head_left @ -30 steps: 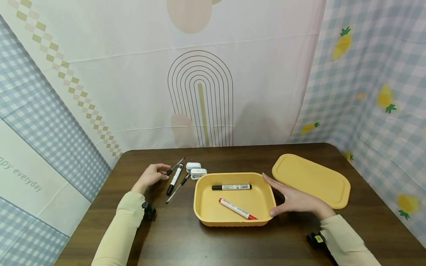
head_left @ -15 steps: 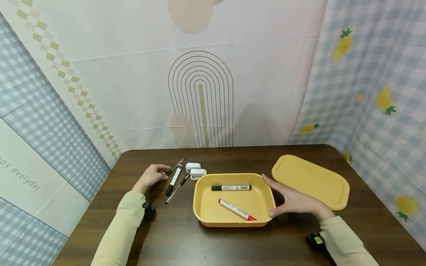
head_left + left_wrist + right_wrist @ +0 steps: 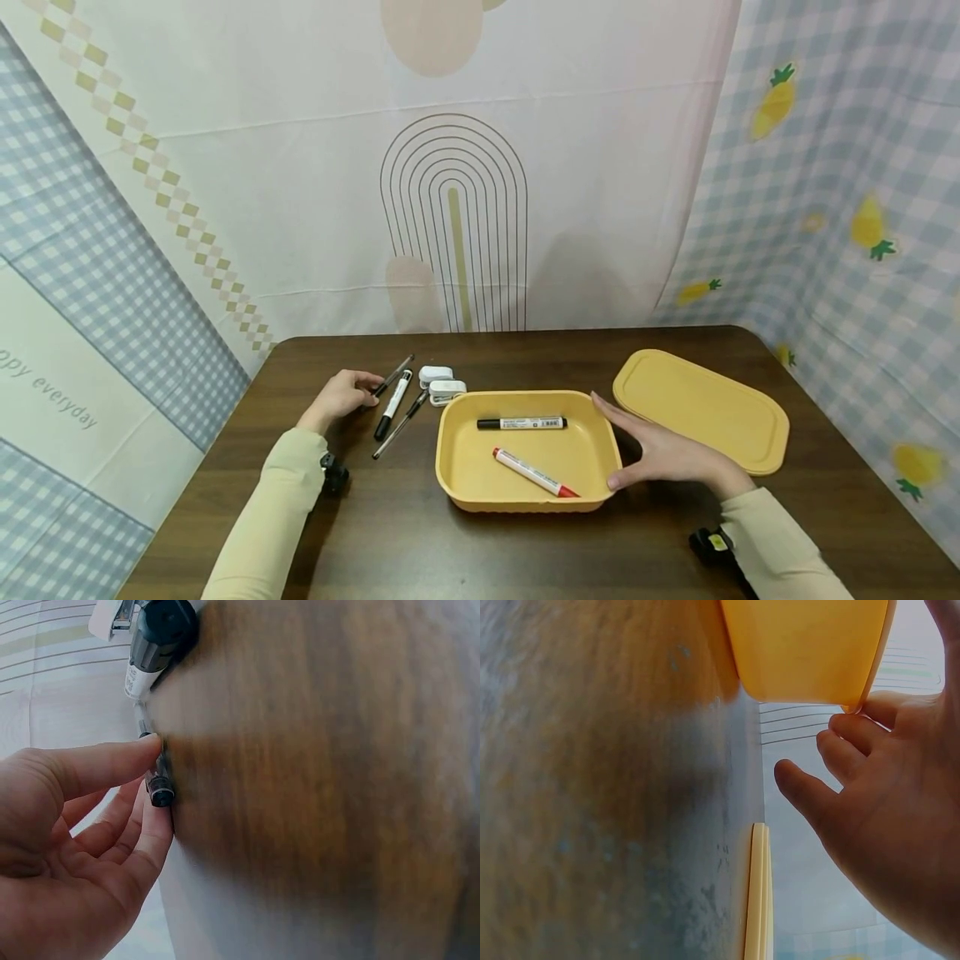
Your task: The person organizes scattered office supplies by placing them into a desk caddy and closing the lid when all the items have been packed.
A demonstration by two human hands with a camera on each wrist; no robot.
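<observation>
My left hand (image 3: 345, 393) pinches a slim clear pen with a dark grip (image 3: 393, 375) between thumb and fingers, low at the table's left side. In the left wrist view, the pen's dark end (image 3: 160, 791) shows between the thumb and the fingers. Just right of it lie a white marker with a black cap (image 3: 393, 406) and a second slim pen (image 3: 401, 425). My right hand (image 3: 667, 447) spreads its thumb and forefinger across the right end of a yellow box (image 3: 525, 504), touching the rim. Inside the box are a black-capped marker (image 3: 521, 423) and a red-capped marker (image 3: 534, 473).
Two small white staplers (image 3: 447, 392) sit behind the box's left corner. A yellow lid (image 3: 701, 408) lies flat at the right, behind the right hand. The dark wooden table (image 3: 420, 550) ends against a hanging patterned cloth (image 3: 600, 167).
The pen in my left hand has shifted very slightly to the left. My right hand stays at the box, and everything else lies as before.
</observation>
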